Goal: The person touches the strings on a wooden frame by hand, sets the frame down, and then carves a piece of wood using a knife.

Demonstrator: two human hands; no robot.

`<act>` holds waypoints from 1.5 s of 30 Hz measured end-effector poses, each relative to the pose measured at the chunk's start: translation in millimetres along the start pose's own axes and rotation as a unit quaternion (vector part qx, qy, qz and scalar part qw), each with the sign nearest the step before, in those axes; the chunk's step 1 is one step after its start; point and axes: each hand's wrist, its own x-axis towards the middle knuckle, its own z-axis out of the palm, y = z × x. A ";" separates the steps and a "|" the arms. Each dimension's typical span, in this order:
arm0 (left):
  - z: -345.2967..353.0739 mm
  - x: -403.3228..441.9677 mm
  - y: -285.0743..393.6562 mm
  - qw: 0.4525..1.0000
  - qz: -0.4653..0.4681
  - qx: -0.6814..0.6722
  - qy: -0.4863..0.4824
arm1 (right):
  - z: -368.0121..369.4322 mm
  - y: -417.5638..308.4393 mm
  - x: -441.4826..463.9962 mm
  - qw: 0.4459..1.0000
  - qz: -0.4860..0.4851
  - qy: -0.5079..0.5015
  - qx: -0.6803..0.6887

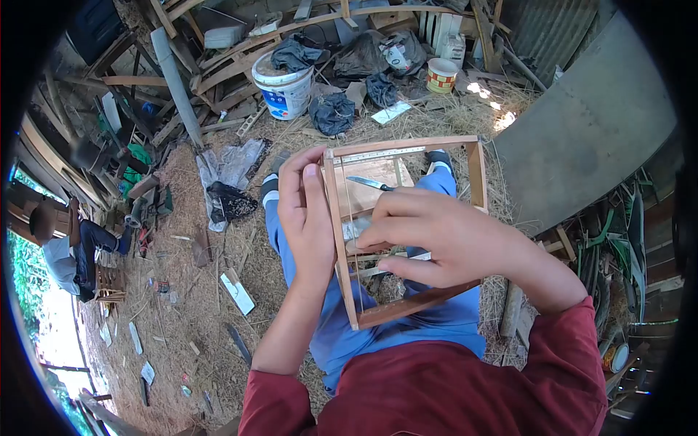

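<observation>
A wooden frame [476, 174] stands over my lap, tilted. My left hand [305, 218] is wrapped round its left side, thumb and fingers near the upper left corner. Inside the frame's opening is my right hand [429, 236], its fingers bent close to a thin upright strip or wire near the left side; whether they hold a small piece is hard to make out. Below, between my legs, lies a wooden board [400, 174] with a knife [369, 183] on it, blade pointing left. Thin wooden pieces show beneath my right hand, partly hidden.
A white bucket [283, 94], black bags [332, 114] and a yellow-red tub [441, 75] stand ahead. A large grey sheet [582, 138] leans at the right. Another person [65, 247] sits at the far left. A white-topped piece [238, 293] lies on the straw-covered ground.
</observation>
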 end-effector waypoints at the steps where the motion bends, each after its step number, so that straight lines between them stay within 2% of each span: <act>1: 0.5 1.0 -1.8 1.000 -0.007 -0.024 0.000 | -0.5 3.6 -3.5 0.995 -0.086 -0.004 -0.052; 2: -0.4 0.9 -0.5 1.000 -0.005 -0.022 0.001 | -4.5 2.5 -8.2 0.995 -0.088 -0.003 -0.051; 4: -0.6 3.8 3.7 0.998 -0.036 -0.036 -0.020 | -18.0 -0.1 -19.9 0.983 -0.072 0.021 -0.166; 5: -4.0 2.5 3.4 0.999 -0.034 -0.036 -0.018 | -25.0 0.9 -27.8 0.983 -0.076 0.021 -0.167; 7: -15.6 -2.6 0.8 0.991 0.000 -0.090 -0.099 | -39.2 2.6 -44.0 0.963 0.003 0.086 -0.254; 8: -17.4 -7.1 3.1 0.991 0.001 -0.090 -0.101 | -41.2 5.2 -53.1 0.963 0.004 0.088 -0.255; 10: -19.7 -19.7 9.4 0.982 0.083 0.015 -0.171 | -35.6 16.9 -69.6 0.977 -0.016 0.048 -0.205; 11: -21.3 -24.2 15.1 0.977 0.046 0.004 -0.208 | -30.8 21.1 -73.8 0.977 -0.020 0.046 -0.208; 15: -16.7 -44.7 29.9 0.981 0.032 0.000 -0.189 | -14.6 29.2 -78.3 0.960 -0.058 0.112 -0.250; 17: -18.5 -53.8 34.2 0.985 0.012 -0.074 -0.154 | -9.7 27.7 -80.8 0.960 -0.074 0.132 -0.236; 20: -26.1 -69.9 30.7 0.980 0.013 -0.125 -0.151 | -5.8 29.7 -82.7 0.955 -0.109 0.150 -0.232; 22: -33.8 -83.3 31.1 0.989 0.020 -0.066 -0.130 | -3.7 30.0 -80.3 0.945 -0.120 0.176 -0.247; 24: -37.3 -95.7 36.8 0.986 -0.044 -0.123 -0.100 | -7.3 29.0 -76.3 0.940 -0.129 0.184 -0.255; 26: -43.7 -93.6 46.0 0.988 -0.051 -0.116 -0.093 | -9.8 29.3 -70.5 0.935 -0.131 0.196 -0.264; 28: -56.4 -84.4 48.8 0.982 -0.063 -0.035 -0.172 | -12.2 29.8 -64.6 0.933 -0.118 0.201 -0.276; 29: -54.4 -82.9 49.6 0.977 -0.103 -0.100 -0.157 | -12.7 31.0 -61.8 0.933 -0.119 0.199 -0.275; 34: -55.1 -64.9 60.1 0.966 -0.182 -0.077 -0.166 | -15.3 35.8 -52.4 0.936 -0.103 0.201 -0.269; 36: -51.0 -66.2 66.4 0.948 -0.242 -0.128 -0.161 | -15.3 34.8 -53.8 0.937 -0.100 0.197 -0.272; 42: -55.6 -63.1 67.9 0.935 -0.281 -0.125 -0.176 | -18.4 31.0 -59.4 0.938 -0.094 0.191 -0.273; 45: -55.6 -64.2 54.9 0.934 -0.258 -0.164 -0.186 | -16.2 31.7 -60.1 0.938 -0.084 0.187 -0.278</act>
